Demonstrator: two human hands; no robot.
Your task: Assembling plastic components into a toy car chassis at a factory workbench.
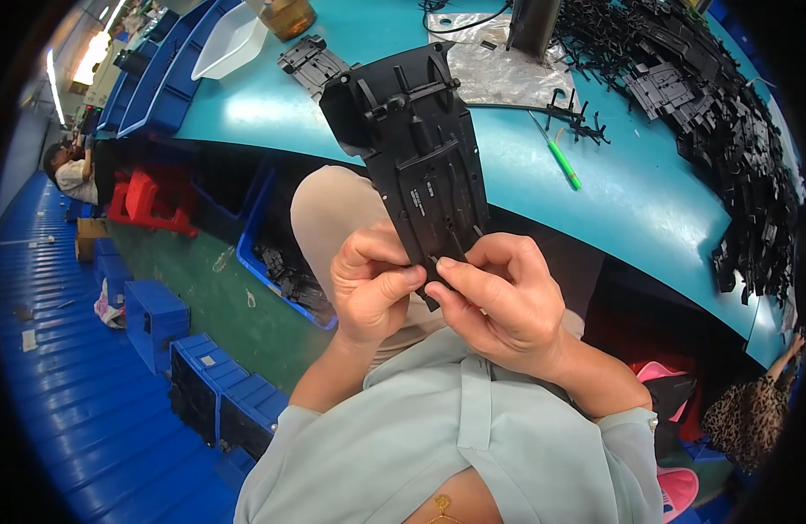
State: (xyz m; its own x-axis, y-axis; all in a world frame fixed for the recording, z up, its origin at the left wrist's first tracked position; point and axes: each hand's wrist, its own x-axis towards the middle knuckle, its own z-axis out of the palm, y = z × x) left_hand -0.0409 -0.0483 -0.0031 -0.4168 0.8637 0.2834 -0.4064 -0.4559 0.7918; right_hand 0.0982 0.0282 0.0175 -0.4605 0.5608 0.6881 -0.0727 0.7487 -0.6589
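Note:
A long black moulded plastic part [431, 166], with ribs, posts and small holes, is held up over my lap, its wide end tilted toward the table. My left hand [372, 284] pinches its narrow lower end between thumb and fingers. On the other side of that end, my right hand [508, 301] grips it too, thumb and index fingertip pressed close to the surface. Whether a small piece sits under those fingertips I cannot make out. Beyond the part, another black moulded piece [311, 65] lies on the teal table [263, 113].
A green-handled screwdriver [563, 166] lies near several loose black sprues [582, 122]. Black parts are heaped [691, 96] along the table's right side. A metal post [534, 26] stands on a silvery sheet [473, 65]. Blue crates [155, 319] and a red stool [154, 201] are at left.

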